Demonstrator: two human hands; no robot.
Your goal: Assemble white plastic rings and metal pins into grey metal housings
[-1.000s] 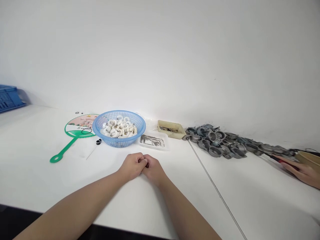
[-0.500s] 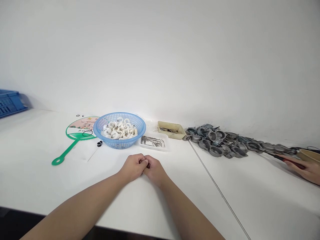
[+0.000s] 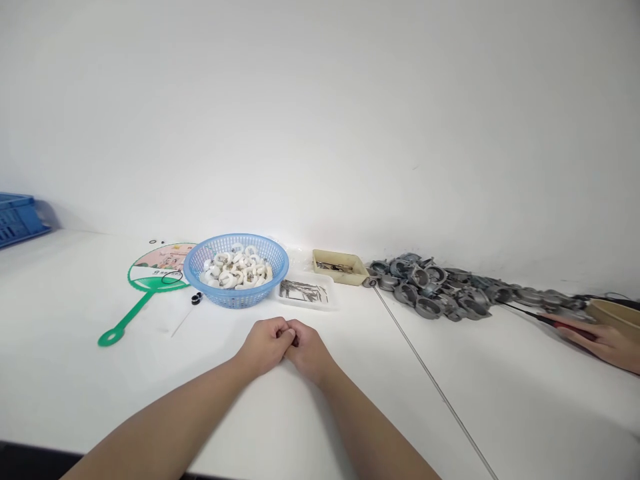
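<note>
On the white table [image 3: 240, 413], my left hand [image 3: 265, 347] and my right hand [image 3: 309, 350] rest against each other, fingers curled in and touching. Whatever lies between them, if anything, is hidden. Beyond them stands a blue basket [image 3: 235, 299] full of white ring-shaped parts [image 3: 237, 267]. A clear tray [image 3: 325, 303] with thin dark metal pieces [image 3: 303, 291] is just past my right hand. Behind it sits a cream bin [image 3: 340, 275] holding small metal items.
A green-handled fan [image 3: 127, 317] lies left of the basket, near a black spool [image 3: 196, 299]. Grey metal parts [image 3: 430, 287] are heaped at the right. Another person's hand [image 3: 605, 343] holds a red-and-black tool [image 3: 565, 325] there. A blue crate [image 3: 20, 219] stands far left.
The view has shifted slightly, so the table items appear a little lower. My hands stay together. The other person's hand and tool have moved slightly left relative to the heap.
</note>
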